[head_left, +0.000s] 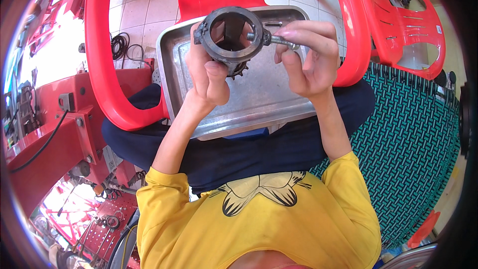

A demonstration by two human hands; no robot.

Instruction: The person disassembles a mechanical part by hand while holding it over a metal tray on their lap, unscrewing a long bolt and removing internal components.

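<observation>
Your left hand (209,72) is closed around the dark metal ring (230,34), held above the metal tray (259,104). Your right hand (308,57) pinches the bolt (271,39) entering the ring at 3 o'clock.

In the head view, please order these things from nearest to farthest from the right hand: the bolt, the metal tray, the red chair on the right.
1. bolt: held in the right hand fingertips.
2. metal tray: directly under the hand.
3. red chair: farther right, beyond the tray.
</observation>
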